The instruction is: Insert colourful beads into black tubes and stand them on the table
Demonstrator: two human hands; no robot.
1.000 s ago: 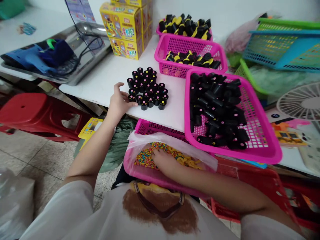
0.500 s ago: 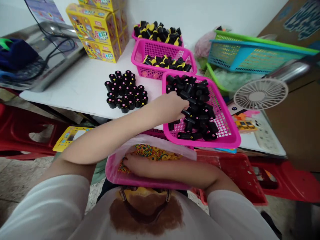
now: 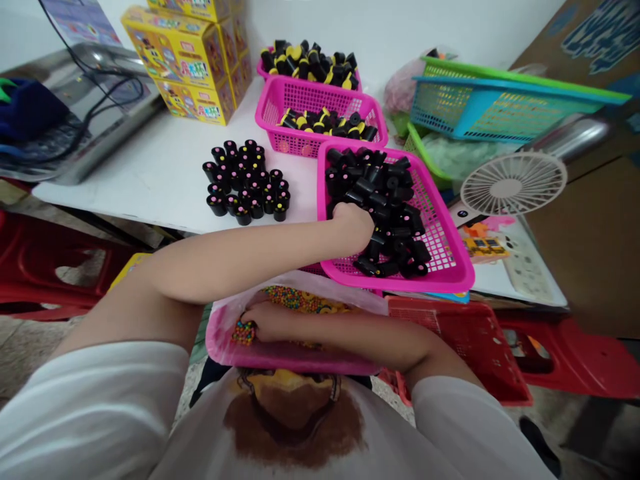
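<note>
My left hand (image 3: 354, 230) reaches across into the front pink basket (image 3: 463, 277), down among short black cylinders (image 3: 395, 200). Its fingers are bent downward and hidden behind the back of the hand. Below, my right hand (image 3: 267, 321) is inside a pink tub (image 3: 300, 363) lined with clear plastic, its fingers curled at the left end. Small multicoloured beads (image 3: 244, 333) lie against those fingertips, and more spread behind the hand. A dark edge shows by the fingers; what they hold I cannot make out.
Black cups with pink or yellow dots (image 3: 245, 180) stand grouped on the white table (image 3: 175, 160). Behind are pink baskets (image 3: 320, 143) of black-and-yellow pieces and stacked yellow boxes (image 3: 185, 67). A small fan (image 3: 513, 190) stands right, near a blue basket (image 3: 475, 113).
My left hand has moved down and nearer within the basket, its fingers going out of sight. My right hand has shifted slightly, its fingers now curled by the beads. The view has moved slightly.
</note>
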